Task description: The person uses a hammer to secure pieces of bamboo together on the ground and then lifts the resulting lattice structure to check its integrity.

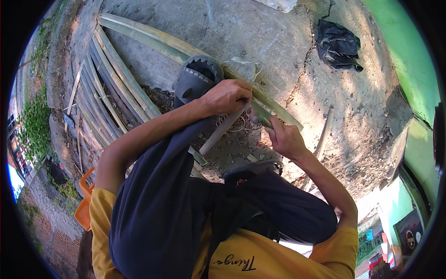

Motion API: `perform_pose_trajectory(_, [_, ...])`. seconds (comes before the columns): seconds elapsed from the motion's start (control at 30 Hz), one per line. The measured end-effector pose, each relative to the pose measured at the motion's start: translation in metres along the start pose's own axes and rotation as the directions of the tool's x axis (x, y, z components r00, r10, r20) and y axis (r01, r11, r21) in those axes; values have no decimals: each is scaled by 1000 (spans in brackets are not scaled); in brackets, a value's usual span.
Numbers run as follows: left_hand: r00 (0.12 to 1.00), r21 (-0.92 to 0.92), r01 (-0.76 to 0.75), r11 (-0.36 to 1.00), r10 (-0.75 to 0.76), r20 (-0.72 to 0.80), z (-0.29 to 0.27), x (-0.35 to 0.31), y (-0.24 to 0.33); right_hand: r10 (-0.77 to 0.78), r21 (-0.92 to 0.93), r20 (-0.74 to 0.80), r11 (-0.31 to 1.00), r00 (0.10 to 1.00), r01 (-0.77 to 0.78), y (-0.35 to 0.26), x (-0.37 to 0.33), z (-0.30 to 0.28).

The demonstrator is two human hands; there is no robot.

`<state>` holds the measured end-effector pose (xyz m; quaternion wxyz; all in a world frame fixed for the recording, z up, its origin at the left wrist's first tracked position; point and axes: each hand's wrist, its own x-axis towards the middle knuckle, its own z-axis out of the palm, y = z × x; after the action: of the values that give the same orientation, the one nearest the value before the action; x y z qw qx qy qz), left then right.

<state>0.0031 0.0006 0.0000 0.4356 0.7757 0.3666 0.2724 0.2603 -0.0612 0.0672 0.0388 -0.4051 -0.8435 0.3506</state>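
My left hand (228, 96) is closed with its fingers pinched over a split bamboo pole (274, 109); what is in the pinch is hidden. A light wooden stick (222, 132) slants down-left from just beneath that hand. My right hand (288, 139) grips the green handle of a tool with a knobbed grey head (254, 116), perhaps a hammer. This head is close to my left fingertips; whether they touch, I cannot tell. A grey shark-shaped slipper (197, 76) on one foot rests on the bamboo, beside my left wrist.
Several long bamboo strips (123, 79) lie fanned out at the left. A black plastic bag (337, 44) sits on the concrete at the far right. Near my right forearm lies a thin stick (325, 130). An orange plastic object (83, 211) stands behind my left elbow.
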Motion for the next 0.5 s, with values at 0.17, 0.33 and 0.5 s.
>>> perform_pose_trajectory(0.17, [998, -61, 30, 998, -26, 60, 0, -2, 1, -10, -12, 40, 1000, 999, 10, 2, 3, 0])
perform_pose_trajectory(0.33, [997, -25, 14, 1000, -12, 72, 0, -1, 0, -62, 72, -62, 995, 996, 67, 2, 2, -2])
perform_pose_trajectory(0.5, [999, -4, -37, 999, 37, 17, 0, 0, -2, 48, -25, 14, 999, 999, -48, 3, 2, -2])
